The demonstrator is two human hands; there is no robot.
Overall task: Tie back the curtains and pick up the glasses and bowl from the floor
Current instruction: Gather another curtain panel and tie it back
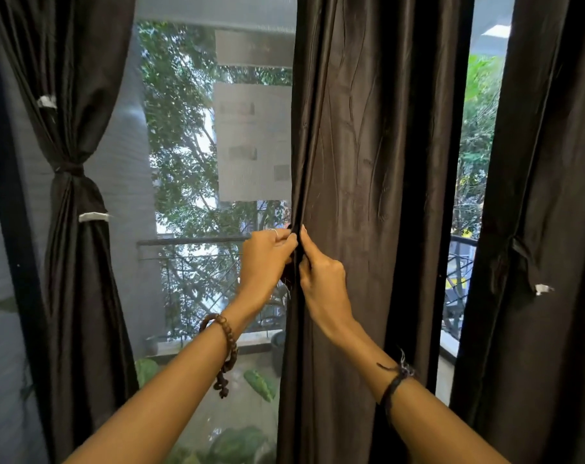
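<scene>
Presently both hands, left hand (267, 259) and right hand (321, 279), have fingers clamped on the dark satin middle curtain (358, 162) edge at frame centre; fabric judged soft, light, slippery, best gathered mid-height

middle curtain (368, 162): dark brown, plain, faint sheen, creased.
left curtain (73, 95): same dark brown, plain; tie band (68, 169) of matching dark cloth.
right curtain (545, 195): dark brown, plain.
tags on curtains (93, 217): white.
window frame (13, 212): black.
beaded bracelet (226, 333): brown wood-toned beads, dark tassel.
cord bracelet (396, 380): black, frayed threads.
ring (275, 232): silver.
trees outside (180, 145): green foliage.
building outside (254, 142): pale grey-white with darker grey patches.
balcony railing (197, 242): grey.
</scene>
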